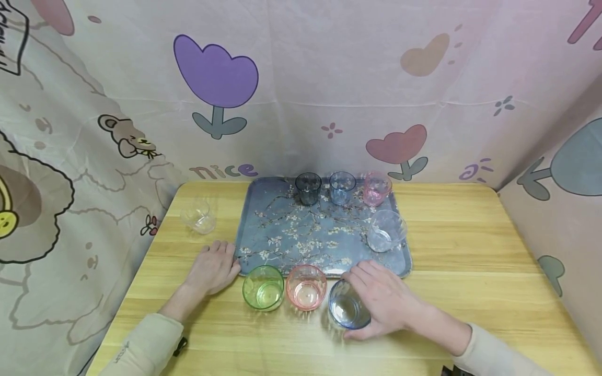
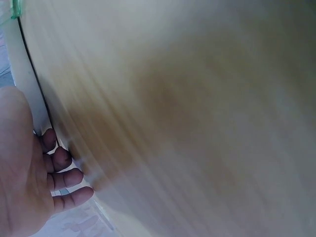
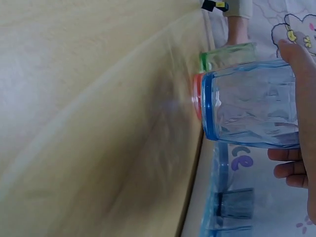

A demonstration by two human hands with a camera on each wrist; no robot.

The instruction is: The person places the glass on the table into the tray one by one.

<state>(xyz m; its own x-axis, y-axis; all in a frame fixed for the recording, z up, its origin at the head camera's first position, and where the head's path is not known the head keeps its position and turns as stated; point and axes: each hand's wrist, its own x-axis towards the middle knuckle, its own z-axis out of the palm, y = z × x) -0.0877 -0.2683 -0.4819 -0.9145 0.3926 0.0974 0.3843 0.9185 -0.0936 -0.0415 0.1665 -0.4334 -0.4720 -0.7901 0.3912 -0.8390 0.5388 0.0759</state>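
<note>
My right hand (image 1: 383, 297) grips a clear blue glass (image 1: 344, 307) at the near side of the patterned tray (image 1: 291, 224). In the right wrist view, the thumb and fingers lie on opposite sides of this blue glass (image 3: 252, 106). A red-rimmed glass (image 1: 307, 288) and a green glass (image 1: 263, 289) stand in a row to its left. My left hand (image 1: 215, 269) rests at the tray's near left corner, holding nothing. Its fingers (image 2: 74, 177) are loosely extended in the left wrist view.
Along the tray's far edge stand a dark glass (image 1: 308, 189), a light-blue glass (image 1: 342, 189) and a pink glass (image 1: 377, 190). A clear glass (image 1: 386, 232) is at the tray's right side. Another clear glass (image 1: 199, 216) stands on the wooden table (image 1: 451, 230), left of the tray.
</note>
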